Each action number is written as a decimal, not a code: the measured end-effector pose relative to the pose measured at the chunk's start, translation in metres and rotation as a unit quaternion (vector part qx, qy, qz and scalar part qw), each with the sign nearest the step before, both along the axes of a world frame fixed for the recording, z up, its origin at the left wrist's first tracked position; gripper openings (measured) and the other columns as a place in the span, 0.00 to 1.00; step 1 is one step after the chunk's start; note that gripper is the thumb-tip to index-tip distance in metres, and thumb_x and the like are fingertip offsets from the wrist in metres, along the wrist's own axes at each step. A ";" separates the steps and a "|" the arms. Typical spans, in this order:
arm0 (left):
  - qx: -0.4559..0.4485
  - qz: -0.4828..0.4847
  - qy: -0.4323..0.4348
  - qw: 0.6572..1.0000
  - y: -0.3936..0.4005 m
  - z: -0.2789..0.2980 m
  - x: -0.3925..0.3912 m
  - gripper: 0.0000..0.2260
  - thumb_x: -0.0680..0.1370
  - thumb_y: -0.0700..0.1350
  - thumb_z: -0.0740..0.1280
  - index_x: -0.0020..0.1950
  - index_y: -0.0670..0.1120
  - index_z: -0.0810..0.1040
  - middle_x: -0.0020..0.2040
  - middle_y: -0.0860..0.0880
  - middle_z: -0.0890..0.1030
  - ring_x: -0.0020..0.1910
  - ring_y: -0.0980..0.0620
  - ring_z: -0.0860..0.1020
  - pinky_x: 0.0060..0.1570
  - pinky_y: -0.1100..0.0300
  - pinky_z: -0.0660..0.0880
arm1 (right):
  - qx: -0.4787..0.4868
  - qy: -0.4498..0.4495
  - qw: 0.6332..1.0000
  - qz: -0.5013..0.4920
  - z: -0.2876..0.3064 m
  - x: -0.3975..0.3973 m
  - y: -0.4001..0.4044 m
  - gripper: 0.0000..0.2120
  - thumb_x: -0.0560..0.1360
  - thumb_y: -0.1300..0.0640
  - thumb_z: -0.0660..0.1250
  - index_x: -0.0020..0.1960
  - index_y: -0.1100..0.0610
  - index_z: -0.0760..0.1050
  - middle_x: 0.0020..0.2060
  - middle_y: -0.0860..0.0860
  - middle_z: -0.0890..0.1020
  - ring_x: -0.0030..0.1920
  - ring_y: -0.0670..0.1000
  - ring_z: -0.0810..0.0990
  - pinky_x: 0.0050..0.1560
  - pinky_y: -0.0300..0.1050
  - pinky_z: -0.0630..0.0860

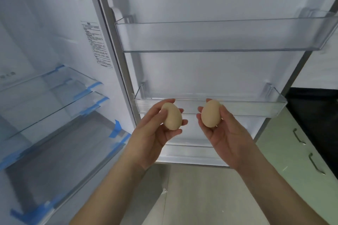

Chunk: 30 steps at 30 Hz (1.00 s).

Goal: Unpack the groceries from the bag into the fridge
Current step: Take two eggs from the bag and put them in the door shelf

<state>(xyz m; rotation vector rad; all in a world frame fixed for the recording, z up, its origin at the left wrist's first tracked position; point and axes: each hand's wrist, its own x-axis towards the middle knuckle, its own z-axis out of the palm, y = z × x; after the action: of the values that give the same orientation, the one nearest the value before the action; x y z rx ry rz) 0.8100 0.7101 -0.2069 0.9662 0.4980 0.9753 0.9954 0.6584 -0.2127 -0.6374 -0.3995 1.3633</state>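
We take the lower door bin (274, 105) as our landmark. Far to its left, the fridge compartment holds bare glass shelves (54, 95) edged with blue tape (95, 86); nothing is stored on them. The grocery bag is not in view.

The step in hand, as we judge it, is transfer of two eggs to the door. Our left hand (155, 133) is raised just in front of the bin's left half. Its fingers (178, 110) curl behind the left egg (172, 116) while the thumb presses the near side, so the egg sits pinched at the fingertips, clear of the palm, its top level with the bin's front wall.

Our right hand (228, 137) is raised before the bin's middle. Here the right egg (210, 113) is pinched the same way, thumb on its right side, fingers wrapped behind its left.

The next move calls for lifting both eggs over the front wall, lowering them gently, and releasing only once they rest on the bin floor, where they may roll.
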 end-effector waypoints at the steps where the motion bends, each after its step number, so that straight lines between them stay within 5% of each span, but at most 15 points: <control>1: 0.011 -0.008 0.005 1.000 0.009 0.004 -0.002 0.15 0.79 0.46 0.64 0.65 0.46 0.77 0.55 0.41 0.81 0.50 0.42 0.82 0.41 0.59 0.81 | 0.004 -0.012 1.000 -0.002 0.003 -0.002 0.006 0.16 0.75 0.53 0.64 0.57 0.60 0.80 0.51 0.60 0.83 0.50 0.55 0.84 0.48 0.44 0.81; 14: 0.029 -0.090 0.005 0.996 0.083 0.022 0.008 0.13 0.78 0.46 0.62 0.62 0.50 0.78 0.55 0.38 0.82 0.50 0.39 0.83 0.42 0.58 0.81 | 0.004 -0.153 0.985 -0.079 0.037 0.020 0.033 0.14 0.79 0.52 0.58 0.60 0.55 0.76 0.45 0.58 0.84 0.45 0.52 0.83 0.43 0.40 0.81; 19: 0.038 -0.094 0.006 0.995 0.089 0.025 0.019 0.15 0.78 0.46 0.65 0.65 0.49 0.76 0.57 0.39 0.82 0.52 0.41 0.82 0.45 0.59 0.81 | -0.019 -0.200 0.978 -0.049 0.046 0.033 0.037 0.15 0.80 0.51 0.58 0.62 0.56 0.76 0.46 0.59 0.83 0.44 0.53 0.83 0.42 0.40 0.81; 25: 0.097 -0.093 0.065 0.989 0.091 0.029 0.025 0.28 0.71 0.31 0.72 0.68 0.50 0.73 0.61 0.38 0.79 0.56 0.41 0.82 0.54 0.59 0.77 | -0.038 -0.202 0.978 0.031 0.055 0.057 0.042 0.20 0.73 0.57 0.64 0.63 0.60 0.77 0.51 0.61 0.82 0.51 0.58 0.83 0.47 0.43 0.82; 30: 0.150 -0.060 0.140 0.977 0.096 0.038 0.030 0.30 0.70 0.33 0.72 0.69 0.50 0.72 0.66 0.39 0.74 0.55 0.42 0.83 0.56 0.58 0.77 | -0.036 -0.249 0.965 0.072 0.059 0.074 0.050 0.23 0.69 0.61 0.66 0.64 0.60 0.76 0.55 0.61 0.82 0.54 0.59 0.83 0.52 0.44 0.81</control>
<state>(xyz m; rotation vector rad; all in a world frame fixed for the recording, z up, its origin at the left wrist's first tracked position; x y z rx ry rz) 0.8401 0.8059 -0.1685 1.4030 0.5284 0.8216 1.0693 0.7081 -0.1539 -1.0341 -0.8148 1.3494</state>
